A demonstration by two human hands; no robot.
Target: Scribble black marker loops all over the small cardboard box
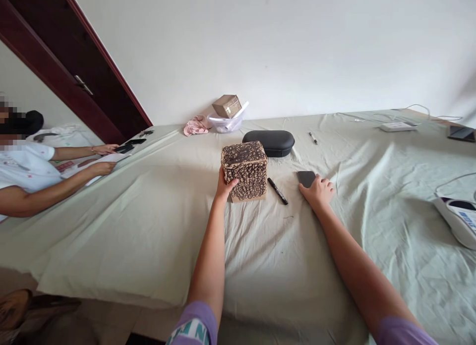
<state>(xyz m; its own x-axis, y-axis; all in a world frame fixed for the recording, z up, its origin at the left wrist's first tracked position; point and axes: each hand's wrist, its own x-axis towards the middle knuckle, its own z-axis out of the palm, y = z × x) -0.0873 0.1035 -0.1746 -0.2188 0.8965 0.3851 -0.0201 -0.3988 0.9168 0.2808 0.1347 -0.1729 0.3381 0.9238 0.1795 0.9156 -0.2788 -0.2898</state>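
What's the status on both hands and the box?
Left hand against the side of the scribbled cardboard box. Right hand on the edge of a dark phone. Black marker lying between them on the bedsheet.

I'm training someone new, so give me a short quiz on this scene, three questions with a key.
1. Multiple choice: which hand touches the scribbled cardboard box: left, right or neither?
2. True or false: the black marker pen lies between that box and the right hand.
3. Short answer: what rests on the clear plastic tub at the back of the sheet-covered surface?

Key:
1. The left hand.
2. True.
3. A small cardboard box.
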